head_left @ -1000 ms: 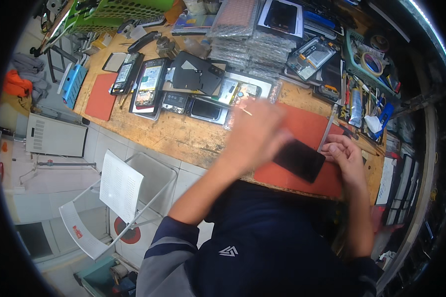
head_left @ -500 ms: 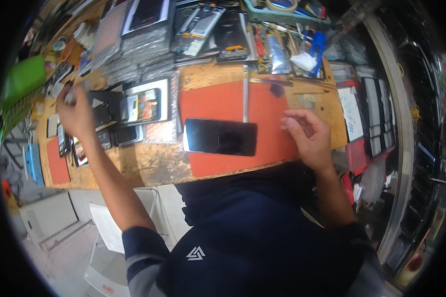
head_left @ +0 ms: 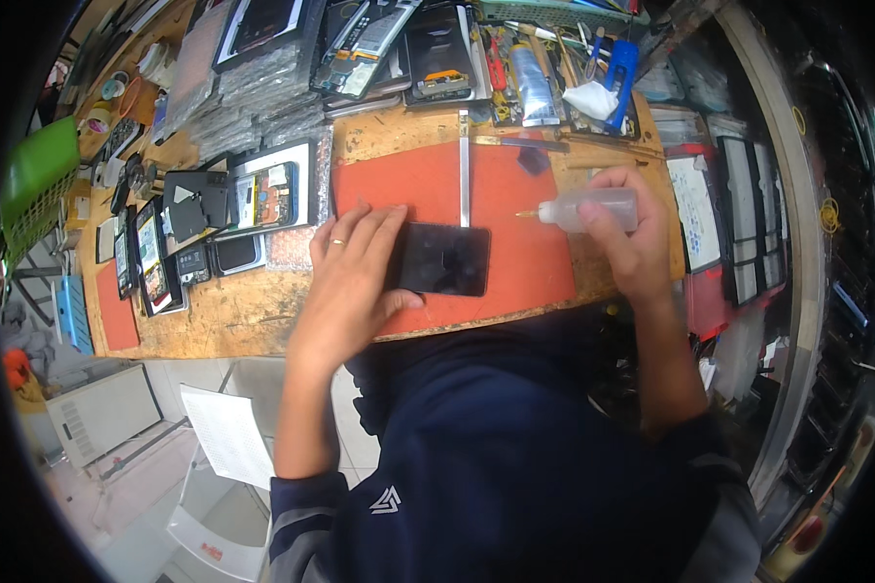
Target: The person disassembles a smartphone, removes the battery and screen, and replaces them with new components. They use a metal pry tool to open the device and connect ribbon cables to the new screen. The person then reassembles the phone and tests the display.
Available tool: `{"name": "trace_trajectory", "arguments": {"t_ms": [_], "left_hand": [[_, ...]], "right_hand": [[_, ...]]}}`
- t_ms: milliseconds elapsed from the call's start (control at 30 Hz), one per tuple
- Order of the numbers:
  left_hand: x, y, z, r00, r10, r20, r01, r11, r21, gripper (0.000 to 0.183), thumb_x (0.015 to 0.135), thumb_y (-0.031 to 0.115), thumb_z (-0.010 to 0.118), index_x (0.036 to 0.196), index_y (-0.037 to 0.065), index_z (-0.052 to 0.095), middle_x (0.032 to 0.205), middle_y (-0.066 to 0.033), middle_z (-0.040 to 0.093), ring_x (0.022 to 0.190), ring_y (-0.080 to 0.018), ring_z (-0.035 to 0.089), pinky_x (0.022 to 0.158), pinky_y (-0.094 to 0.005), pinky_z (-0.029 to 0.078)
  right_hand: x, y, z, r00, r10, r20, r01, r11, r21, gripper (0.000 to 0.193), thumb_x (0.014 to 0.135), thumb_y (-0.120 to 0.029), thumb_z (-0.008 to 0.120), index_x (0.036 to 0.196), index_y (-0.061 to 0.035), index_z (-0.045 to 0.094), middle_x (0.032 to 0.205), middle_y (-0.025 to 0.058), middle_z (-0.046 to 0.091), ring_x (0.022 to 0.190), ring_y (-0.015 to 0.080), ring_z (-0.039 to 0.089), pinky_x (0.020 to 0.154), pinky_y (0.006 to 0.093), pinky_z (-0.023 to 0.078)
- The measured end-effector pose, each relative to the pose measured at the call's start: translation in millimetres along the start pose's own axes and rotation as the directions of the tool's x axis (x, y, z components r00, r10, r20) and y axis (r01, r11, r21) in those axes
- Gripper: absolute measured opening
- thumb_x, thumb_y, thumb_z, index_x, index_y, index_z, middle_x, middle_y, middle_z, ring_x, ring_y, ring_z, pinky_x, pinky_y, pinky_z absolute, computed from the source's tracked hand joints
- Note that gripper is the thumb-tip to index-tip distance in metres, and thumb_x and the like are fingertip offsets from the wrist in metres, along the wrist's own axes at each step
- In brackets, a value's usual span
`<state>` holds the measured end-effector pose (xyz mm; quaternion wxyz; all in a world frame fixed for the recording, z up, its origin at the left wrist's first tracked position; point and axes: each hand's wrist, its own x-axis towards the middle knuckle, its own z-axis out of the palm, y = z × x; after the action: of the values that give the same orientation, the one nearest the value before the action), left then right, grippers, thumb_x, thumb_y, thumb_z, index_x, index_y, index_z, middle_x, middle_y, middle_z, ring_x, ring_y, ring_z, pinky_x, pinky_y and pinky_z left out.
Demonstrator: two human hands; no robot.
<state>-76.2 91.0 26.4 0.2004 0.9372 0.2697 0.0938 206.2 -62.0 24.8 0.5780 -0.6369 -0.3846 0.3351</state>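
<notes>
Half a second ago the left hand [head_left: 345, 282] was stretched out to the far left of the bench among the opened phones; now it lies on the left end of the dark phone [head_left: 444, 258], its fingers spread flat with the thumb along the near edge, pressing it down rather than gripping it. The phone rests on the orange mat [head_left: 515, 272], near the mat's front edge. The right hand [head_left: 632, 238] has come to the mat's right side with its fingers closed round a small clear squeeze bottle [head_left: 585, 209], whose nozzle points left toward the phone but sits apart from it. A hard squeeze could flood liquid across the mat. Should the flat hand slide, the phone might slip toward the bench's [head_left: 243, 311] front edge.
</notes>
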Motion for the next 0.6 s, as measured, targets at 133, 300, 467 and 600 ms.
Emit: {"name": "trace_trajectory", "arguments": {"t_ms": [133,300,467,600], "left_hand": [[-1,-5,1,1.000,0.029,0.012,-0.029,1.000,-0.011,0.091,0.065,0.024,0.094,0.147,0.007,0.059,0.136,-0.0143,0.059,0.133,-0.0385,0.051,0.117,-0.0513,0.034],[-4,4,7,0.997,0.008,-0.079,-0.007,1.000,0.011,0.086,0.065,0.023,0.094,0.143,0.010,0.061,0.133,-0.0131,0.056,0.132,-0.0387,0.050,0.115,-0.0523,0.035],[-8,3,12,0.994,-0.001,-0.107,0.000,1.000,-0.004,0.084,0.066,0.021,0.093,0.143,0.009,0.061,0.135,-0.0141,0.055,0.133,-0.0394,0.050,0.114,-0.0528,0.036],[-8,4,11,0.995,-0.003,-0.103,0.002,1.000,-0.011,0.083,0.068,0.020,0.093,0.143,0.010,0.061,0.135,-0.0147,0.055,0.133,-0.0397,0.050,0.114,-0.0530,0.037]], "right_hand": [[-4,-8,-1,0.995,-0.097,-0.034,0.092,0.986,-0.136,0.028,0.095,-0.022,0.083,0.105,-0.0028,0.066,0.088,0.0025,0.071,0.077,0.0064,0.065,0.065,0.0257,0.052],[-9,-15,14,0.982,-0.185,-0.033,0.175,0.965,-0.196,0.028,0.092,-0.020,0.085,0.103,-0.0032,0.067,0.084,0.0043,0.073,0.073,0.0087,0.068,0.063,0.0276,0.054],[-7,-17,17,0.979,-0.204,-0.003,0.194,0.938,-0.286,0.028,0.090,-0.020,0.086,0.103,-0.0032,0.067,0.084,0.0055,0.073,0.073,0.0094,0.070,0.063,0.0277,0.055],[-9,-18,18,0.977,-0.207,-0.042,0.193,0.955,-0.227,0.028,0.090,-0.019,0.086,0.103,-0.0035,0.067,0.084,0.0051,0.073,0.073,0.0089,0.069,0.063,0.0279,0.055]]}}
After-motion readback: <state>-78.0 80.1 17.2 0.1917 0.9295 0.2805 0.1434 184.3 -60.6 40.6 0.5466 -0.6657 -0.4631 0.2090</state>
